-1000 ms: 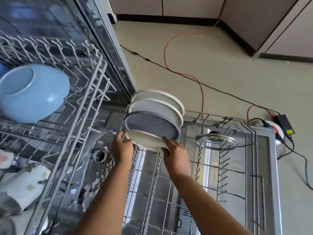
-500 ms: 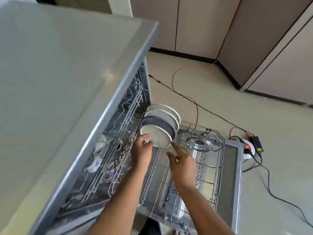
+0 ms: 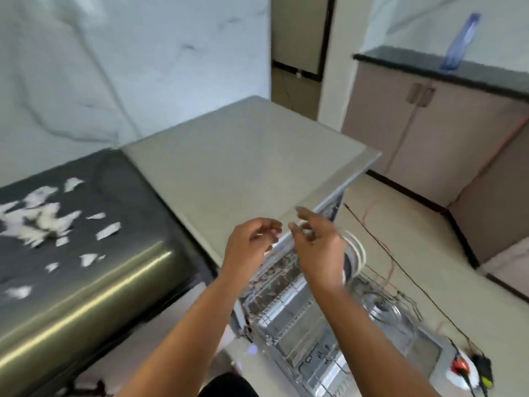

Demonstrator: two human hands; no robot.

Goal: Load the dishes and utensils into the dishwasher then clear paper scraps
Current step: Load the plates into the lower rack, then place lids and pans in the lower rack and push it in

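Both of my hands hover in the air above the open dishwasher (image 3: 312, 319), holding nothing. My left hand (image 3: 252, 247) has loosely curled fingers; my right hand (image 3: 320, 247) has relaxed, spread fingers. Behind my right hand, several plates (image 3: 356, 255) stand upright in the pulled-out lower rack (image 3: 395, 310), partly hidden. A glass lid (image 3: 382, 309) stands in the same rack further right. White paper scraps (image 3: 48, 219) lie scattered on the dark counter (image 3: 120, 202) at the left. The view is blurred by motion.
The dishwasher's grey top (image 3: 246, 156) stretches ahead of my hands. Red and black cables (image 3: 400, 262) run over the floor to a power strip (image 3: 463, 371) at the lower right. Beige cabinets (image 3: 423, 133) with a dark countertop stand behind; a blue bottle (image 3: 461, 41) stands there.
My hands let go of the white plate, which stays in the rack, and rose above the dishwasher. My view lifted from the rack to the counter with the paper scraps.
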